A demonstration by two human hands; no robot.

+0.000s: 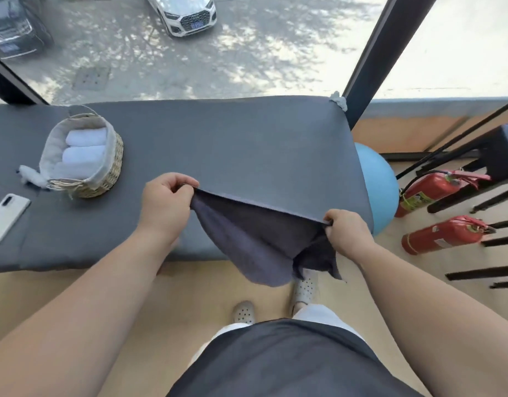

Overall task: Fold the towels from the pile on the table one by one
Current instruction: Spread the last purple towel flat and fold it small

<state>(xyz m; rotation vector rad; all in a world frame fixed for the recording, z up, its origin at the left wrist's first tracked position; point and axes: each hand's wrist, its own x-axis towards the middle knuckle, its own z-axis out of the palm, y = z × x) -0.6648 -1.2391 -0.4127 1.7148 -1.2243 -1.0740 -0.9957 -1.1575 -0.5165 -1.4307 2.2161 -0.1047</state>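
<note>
A dark grey-blue towel [255, 239] hangs in the air over the near edge of the table [218, 144], which is covered in dark grey cloth. My left hand [165, 202] pinches the towel's upper left corner. My right hand [347, 233] pinches the upper right corner, so the top edge is stretched taut between them. The rest of the towel droops below the table edge toward the floor. A wicker basket [109, 170] with a cloth liner stands at the table's left and holds three rolled white towels [85, 146].
A white phone [8, 217] lies at the table's left front. A small white scrap [28, 174] sits beside the basket. Right of the table are a blue ball [379, 181], two red fire extinguishers [436, 237] on the floor and black furniture legs. A window is behind the table.
</note>
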